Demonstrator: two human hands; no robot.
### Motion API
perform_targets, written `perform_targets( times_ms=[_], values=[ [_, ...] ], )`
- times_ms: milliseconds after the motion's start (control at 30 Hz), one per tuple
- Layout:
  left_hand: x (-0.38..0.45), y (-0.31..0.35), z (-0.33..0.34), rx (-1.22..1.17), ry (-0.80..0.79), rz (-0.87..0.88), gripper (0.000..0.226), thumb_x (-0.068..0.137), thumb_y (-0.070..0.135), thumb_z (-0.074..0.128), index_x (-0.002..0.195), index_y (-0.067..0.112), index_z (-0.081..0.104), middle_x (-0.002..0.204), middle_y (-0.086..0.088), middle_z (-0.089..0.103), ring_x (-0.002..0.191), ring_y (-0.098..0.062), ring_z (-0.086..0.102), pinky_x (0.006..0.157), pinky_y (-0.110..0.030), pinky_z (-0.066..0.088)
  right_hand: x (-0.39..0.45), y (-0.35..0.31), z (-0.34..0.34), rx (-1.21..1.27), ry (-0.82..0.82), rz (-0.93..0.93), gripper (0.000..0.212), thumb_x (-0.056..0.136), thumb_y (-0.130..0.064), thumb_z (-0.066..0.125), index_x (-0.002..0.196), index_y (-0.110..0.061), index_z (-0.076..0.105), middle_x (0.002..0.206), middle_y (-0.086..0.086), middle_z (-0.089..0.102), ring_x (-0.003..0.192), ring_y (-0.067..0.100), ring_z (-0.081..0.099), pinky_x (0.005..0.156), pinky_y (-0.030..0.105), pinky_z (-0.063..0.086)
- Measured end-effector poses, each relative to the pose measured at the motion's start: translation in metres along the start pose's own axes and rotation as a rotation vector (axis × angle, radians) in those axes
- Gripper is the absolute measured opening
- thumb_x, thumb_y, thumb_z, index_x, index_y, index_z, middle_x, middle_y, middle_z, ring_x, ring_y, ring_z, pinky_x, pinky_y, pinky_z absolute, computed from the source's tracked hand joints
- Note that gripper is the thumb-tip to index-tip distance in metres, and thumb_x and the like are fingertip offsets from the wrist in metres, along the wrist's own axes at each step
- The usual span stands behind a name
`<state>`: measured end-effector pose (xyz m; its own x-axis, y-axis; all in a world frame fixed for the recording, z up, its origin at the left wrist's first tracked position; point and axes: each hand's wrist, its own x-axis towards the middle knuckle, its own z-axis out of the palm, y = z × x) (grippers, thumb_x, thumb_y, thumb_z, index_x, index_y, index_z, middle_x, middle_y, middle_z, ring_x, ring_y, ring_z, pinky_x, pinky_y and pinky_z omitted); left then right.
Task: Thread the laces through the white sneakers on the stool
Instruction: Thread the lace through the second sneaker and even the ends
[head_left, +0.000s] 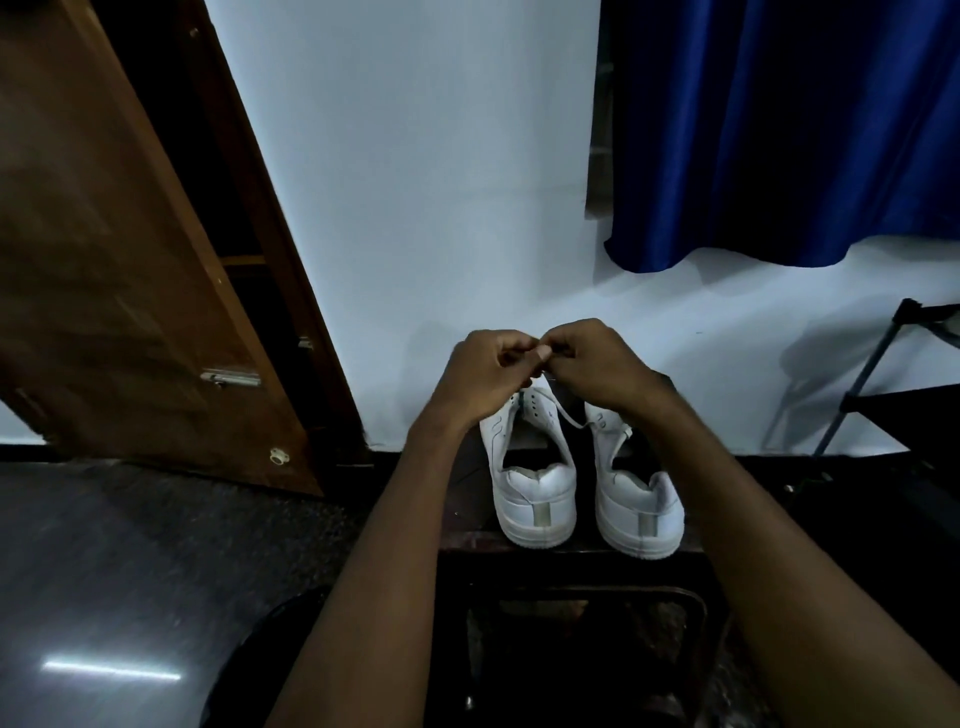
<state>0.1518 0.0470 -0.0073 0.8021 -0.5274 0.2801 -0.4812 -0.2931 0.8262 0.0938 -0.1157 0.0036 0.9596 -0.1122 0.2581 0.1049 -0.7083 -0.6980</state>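
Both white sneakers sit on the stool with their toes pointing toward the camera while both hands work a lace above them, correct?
Not quite. In the head view the sneakers show their heels to the camera, toes toward the wall. They do sit on the stool, and the left hand and right hand work a lace above them.

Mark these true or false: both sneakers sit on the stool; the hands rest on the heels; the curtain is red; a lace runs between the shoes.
1. Both white sneakers, left sneaker and right sneaker, sit on the stool. True.
2. The hands rest on the heels. False: left hand and right hand meet above the toes, pinching something small.
3. The curtain is red. False: the curtain is blue.
4. A lace runs between the shoes. True.
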Motion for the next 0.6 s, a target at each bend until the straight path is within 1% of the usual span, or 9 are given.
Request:
perform_targets(
  times_ms=[100,200,233,267,300,367,467,533,600],
  values=[
    [0.003,-0.008,-0.003,0.144,0.173,-0.028,0.013,0.092,0.032,0.08,0.09,0.019,0.084,0.08,0.008,0.079,0.075,-0.005,0.073,0.069,-0.015,0.049,0.001,0.004,-0.002,0.089,-0.05,0.043,0.023,0.1,-0.022,0.064,0.082,-0.023,0.078,0.072,-0.001,0.07,0.068,0.014,0.063,0.073,0.034,0.052],
    [0.004,-0.02,-0.013,0.39,0.477,-0.121,0.016,0.09,0.034,0.08,0.086,0.019,0.083,0.087,0.003,0.079,0.084,-0.016,0.073,0.068,-0.02,0.043,0.002,0.013,-0.011,0.111,-0.065,0.104,0.025,0.097,-0.025,0.062,0.082,-0.023,0.081,0.085,0.005,0.077,0.086,0.024,0.075,0.09,0.046,0.061],
    [0.002,-0.023,-0.016,0.426,0.543,-0.162,0.016,0.091,0.034,0.079,0.086,0.019,0.083,0.088,0.001,0.079,0.087,-0.02,0.072,0.07,-0.023,0.043,0.002,0.015,-0.014,0.122,-0.052,0.122,0.026,0.097,-0.024,0.062,0.08,-0.022,0.081,0.085,0.005,0.077,0.086,0.023,0.075,0.09,0.046,0.061],
    [0.001,-0.027,-0.017,0.454,0.573,-0.191,0.016,0.092,0.033,0.078,0.086,0.019,0.082,0.09,0.0,0.079,0.089,-0.023,0.072,0.072,-0.024,0.044,0.001,0.017,-0.016,0.118,-0.032,0.139,0.027,0.098,-0.021,0.062,0.078,-0.02,0.08,0.081,0.003,0.076,0.081,0.018,0.074,0.086,0.041,0.061],
    [0.0,-0.028,-0.017,0.478,0.561,-0.2,0.014,0.092,0.032,0.078,0.087,0.02,0.082,0.092,0.001,0.079,0.091,-0.022,0.073,0.074,-0.024,0.045,0.001,0.018,-0.016,0.106,-0.008,0.145,0.027,0.099,-0.018,0.063,0.077,-0.019,0.08,0.074,-0.001,0.074,0.073,0.012,0.07,0.078,0.035,0.057],
    [0.001,-0.027,-0.012,0.424,0.447,-0.12,0.009,0.091,0.03,0.078,0.097,0.024,0.082,0.098,0.006,0.079,0.093,-0.016,0.073,0.08,-0.021,0.047,0.0,0.015,-0.011,0.08,0.021,0.149,0.027,0.099,-0.016,0.063,0.077,-0.018,0.078,0.063,-0.006,0.071,0.06,0.004,0.064,0.069,0.027,0.05],
    [0.005,-0.016,0.0,0.106,0.152,-0.021,0.025,0.091,0.028,0.08,0.115,0.023,0.079,0.102,0.008,0.079,0.081,-0.012,0.076,0.082,-0.026,0.059,0.0,0.007,0.006,0.037,0.0,0.151,0.023,0.097,-0.011,0.061,0.079,-0.014,0.076,0.065,0.0,0.075,0.052,-0.002,0.062,0.065,0.029,0.05],
    [0.007,-0.015,0.005,0.101,0.078,0.029,0.022,0.09,0.023,0.081,0.112,0.02,0.081,0.097,0.006,0.081,0.08,-0.009,0.076,0.081,-0.027,0.061,0.001,0.005,0.015,-0.016,0.012,0.135,0.023,0.093,-0.003,0.056,0.081,-0.01,0.074,0.069,0.001,0.076,0.049,-0.006,0.056,0.061,0.027,0.043],
    [0.009,-0.023,0.006,0.179,0.108,0.028,0.016,0.086,0.02,0.085,0.102,0.018,0.084,0.088,0.004,0.081,0.079,-0.006,0.076,0.081,-0.031,0.062,0.001,0.004,0.021,0.02,0.035,0.136,0.024,0.094,-0.002,0.055,0.083,-0.011,0.073,0.072,0.0,0.077,0.048,-0.006,0.055,0.059,0.024,0.041]
  ],
)
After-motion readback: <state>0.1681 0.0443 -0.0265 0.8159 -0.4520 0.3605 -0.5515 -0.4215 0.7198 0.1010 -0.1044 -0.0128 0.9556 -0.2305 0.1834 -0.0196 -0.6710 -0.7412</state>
